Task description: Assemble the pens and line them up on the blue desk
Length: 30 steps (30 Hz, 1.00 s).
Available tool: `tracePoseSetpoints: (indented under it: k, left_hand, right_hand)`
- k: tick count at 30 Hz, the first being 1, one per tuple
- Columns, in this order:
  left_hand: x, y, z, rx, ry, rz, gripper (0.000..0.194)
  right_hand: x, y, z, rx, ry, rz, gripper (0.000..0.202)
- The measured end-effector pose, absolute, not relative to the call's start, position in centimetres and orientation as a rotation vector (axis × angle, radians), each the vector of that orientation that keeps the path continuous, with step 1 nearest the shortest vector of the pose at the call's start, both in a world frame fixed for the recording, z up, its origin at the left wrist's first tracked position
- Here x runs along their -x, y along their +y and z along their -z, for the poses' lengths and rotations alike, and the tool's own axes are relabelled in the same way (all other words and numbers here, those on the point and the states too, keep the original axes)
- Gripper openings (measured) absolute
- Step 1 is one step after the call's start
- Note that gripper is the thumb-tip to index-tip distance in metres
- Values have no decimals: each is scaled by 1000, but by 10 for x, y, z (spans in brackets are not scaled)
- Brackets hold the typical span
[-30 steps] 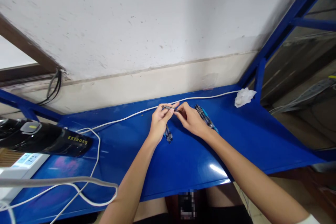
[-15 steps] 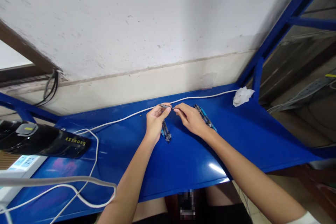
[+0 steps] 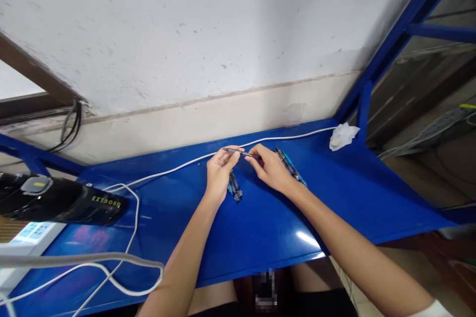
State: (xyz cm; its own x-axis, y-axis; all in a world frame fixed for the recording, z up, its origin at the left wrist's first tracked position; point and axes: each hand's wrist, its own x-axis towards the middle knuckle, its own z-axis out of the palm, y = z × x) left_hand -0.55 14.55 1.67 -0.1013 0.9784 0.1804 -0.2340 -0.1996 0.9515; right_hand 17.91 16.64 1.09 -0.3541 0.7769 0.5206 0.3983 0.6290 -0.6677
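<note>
My left hand (image 3: 218, 171) is closed in a pinch on a slim dark pen (image 3: 231, 150), which lies almost level above the desk. At the pen's right end, my right hand (image 3: 273, 169) has its thumb and fingers closed on a thin dark section. Whether that section is a separate piece is too small to tell. Beside my left wrist lies a group of dark and blue pens (image 3: 235, 187), partly hidden by the hand. Another row of black and blue pens (image 3: 290, 166) rests just right of my right hand.
The blue desk (image 3: 260, 237) meets a scuffed wall. A white cable (image 3: 178, 166) runs along the back to a crumpled white tissue (image 3: 344, 136). At left are a black bottle (image 3: 74, 200), a white power strip (image 3: 35, 237) and looped cables. A blue frame (image 3: 366, 109) stands at right.
My hands are slightly farther apart, and more of the thin dark section shows between them. The pens on the desk have not moved.
</note>
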Motion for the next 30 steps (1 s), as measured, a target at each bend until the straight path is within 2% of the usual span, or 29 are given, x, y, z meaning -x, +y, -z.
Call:
tracePoseSetpoints:
  k: [3,7,11,16,20,24,30]
  left_hand:
    - [6,146,-16,-1121,999,-1523,24]
    - [7,146,-16,-1102,991,-1531,25]
    - [7,146,-17,-1108,1005,-1525,25]
    - [7,146,-16,-1070,1013,-1543,27]
    - [8,146,-16,-1069,1025,-1549,28]
    - [10,148,-16,-1058,1010,-1563,28]
    - [11,150,-13,-1028,1017,-1587,29]
  right_hand:
    - [-179,166,-13,894,-2022,-533,27]
    - [-179,165,-14,927,-1957,-567,21]
    - [-179,165,-13,905,-2016,-554,33]
    - [-180,165,-14,948,-1933,-574,25]
    - [-180,164,-16,944,-2020,-551,35]
    - [-179,162,-15,987,-1989,-558,25]
    - [-180,163,-17,945,-1976,-559,30]
